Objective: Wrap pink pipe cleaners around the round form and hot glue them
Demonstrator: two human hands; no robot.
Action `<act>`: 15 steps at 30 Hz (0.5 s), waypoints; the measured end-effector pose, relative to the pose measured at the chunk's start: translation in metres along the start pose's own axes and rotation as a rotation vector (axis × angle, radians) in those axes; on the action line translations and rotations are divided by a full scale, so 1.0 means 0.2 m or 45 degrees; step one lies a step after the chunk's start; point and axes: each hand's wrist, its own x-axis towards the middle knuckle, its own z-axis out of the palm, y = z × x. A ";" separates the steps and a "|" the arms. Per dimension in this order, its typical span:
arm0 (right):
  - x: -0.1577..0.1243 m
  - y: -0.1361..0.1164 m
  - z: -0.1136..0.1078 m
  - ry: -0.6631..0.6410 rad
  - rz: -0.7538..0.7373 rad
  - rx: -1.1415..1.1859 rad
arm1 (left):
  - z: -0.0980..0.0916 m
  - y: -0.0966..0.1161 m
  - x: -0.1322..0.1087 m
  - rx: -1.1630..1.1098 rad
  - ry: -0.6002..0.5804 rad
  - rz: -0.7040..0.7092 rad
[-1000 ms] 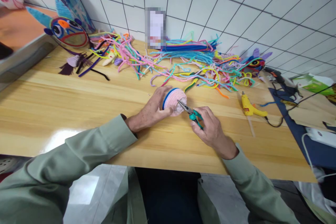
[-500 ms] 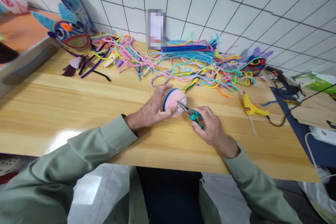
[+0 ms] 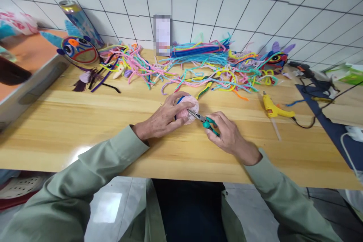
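My left hand (image 3: 167, 117) is closed around a round pink piece wound from pipe cleaners (image 3: 193, 103), with a blue band along its left edge. Its fingers now lie across the piece and cover much of its side. In my right hand (image 3: 225, 132) is a pair of needle-nose pliers (image 3: 209, 121) with teal handles. The plier tips touch the pink surface close to my left fingers; whether the jaws grip a strand is too small to tell. Just behind the piece lies a tool with yellow-and-green handles (image 3: 204, 90).
Loose coloured pipe cleaners (image 3: 141, 64) and a blue bundle (image 3: 201, 50) line the wall. A yellow glue gun (image 3: 273, 107) lies to the right. Two decorated animal faces, one left (image 3: 81, 49) and one right (image 3: 275, 59), a tall can (image 3: 81, 20) and a blurred phone-like panel (image 3: 163, 36) stand behind.
My left fingers have shifted over the front of the pink piece, hiding more of it and its blue band. The pliers stay against it. The camera view has turned slightly.
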 end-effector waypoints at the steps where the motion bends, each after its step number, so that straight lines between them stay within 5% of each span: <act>1: 0.00 0.00 0.00 0.003 0.001 0.001 | 0.00 0.00 0.00 0.011 -0.001 -0.002; 10: 0.01 0.02 -0.01 0.025 0.002 0.043 | -0.01 -0.04 0.00 0.082 0.024 0.000; 15: -0.04 0.11 -0.06 0.029 0.243 -0.176 | 0.00 -0.06 0.00 0.101 0.097 0.029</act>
